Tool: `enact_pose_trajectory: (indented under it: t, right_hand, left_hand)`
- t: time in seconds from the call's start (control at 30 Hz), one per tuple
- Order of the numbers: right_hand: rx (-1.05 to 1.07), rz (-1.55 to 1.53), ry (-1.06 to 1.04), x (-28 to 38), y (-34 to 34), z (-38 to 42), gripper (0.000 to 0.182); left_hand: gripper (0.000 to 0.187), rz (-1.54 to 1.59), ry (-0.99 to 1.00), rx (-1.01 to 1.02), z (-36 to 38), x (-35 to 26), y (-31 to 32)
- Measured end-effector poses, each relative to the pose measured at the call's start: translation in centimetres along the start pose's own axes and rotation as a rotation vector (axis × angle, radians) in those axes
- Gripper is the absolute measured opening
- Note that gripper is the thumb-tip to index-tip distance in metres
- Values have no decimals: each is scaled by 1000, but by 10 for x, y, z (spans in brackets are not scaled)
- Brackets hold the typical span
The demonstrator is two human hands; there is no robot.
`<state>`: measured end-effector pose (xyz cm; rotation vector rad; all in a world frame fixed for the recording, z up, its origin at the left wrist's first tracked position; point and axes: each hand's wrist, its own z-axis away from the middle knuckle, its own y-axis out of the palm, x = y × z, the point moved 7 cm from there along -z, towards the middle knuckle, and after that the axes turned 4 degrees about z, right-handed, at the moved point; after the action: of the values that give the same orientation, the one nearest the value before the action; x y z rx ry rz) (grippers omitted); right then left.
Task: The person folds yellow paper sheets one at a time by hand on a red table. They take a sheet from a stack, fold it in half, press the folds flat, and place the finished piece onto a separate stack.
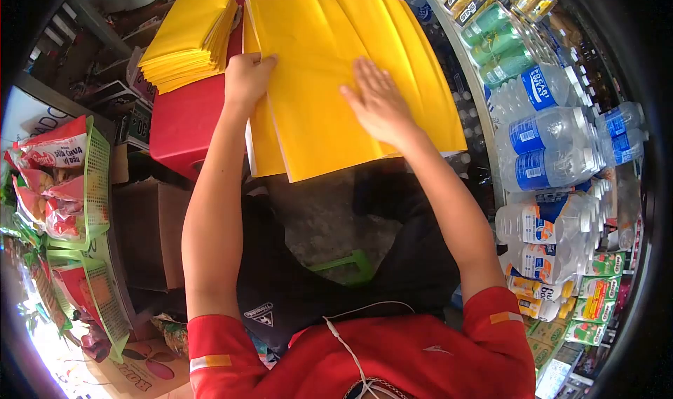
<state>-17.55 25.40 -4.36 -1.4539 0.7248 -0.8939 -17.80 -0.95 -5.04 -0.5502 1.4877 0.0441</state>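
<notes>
Large yellow paper sheets (315, 118) lie overlapped in a fan on a red surface (184, 118), their lower edges hanging past its front. My left hand (250, 81) is at the left edge of the upper sheet, with fingers curled and the thumb on the paper, pinching that edge. Flat on the middle of the sheets rests my right hand (378, 101), its fingers stretched out and thumb apart, holding nothing. A thick stack of folded yellow paper (189, 38) sits just beyond my left hand, at the back left of the red surface.
Packs of bottles (536, 150) and cans (484, 3) line the right side. On the left are green baskets (98, 181) with snack bags and a cardboard box (147, 234). Part of a green plastic object (361, 264) shows low between my legs.
</notes>
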Motion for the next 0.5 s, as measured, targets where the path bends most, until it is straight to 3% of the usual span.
enact_pose_trajectory:
  t: [0.17,0.27,0.37,0.5]
  right_hand:
    - [-72,46,192,-45,2,-3,83]
    - [-138,-88,4,6,-16,19,84]
    - [-68,-127,-83,27,-1,40,84]
    - [-134,-15,47,-7,-2,45,83]
  left_hand:
    - [32,-11,19,-9,-2,3,2]
    - [33,10,7,-45,-3,5,-5]
    - [33,-3,9,-61,-8,10,-9]
    - [34,-31,36,-76,-5,7,-14]
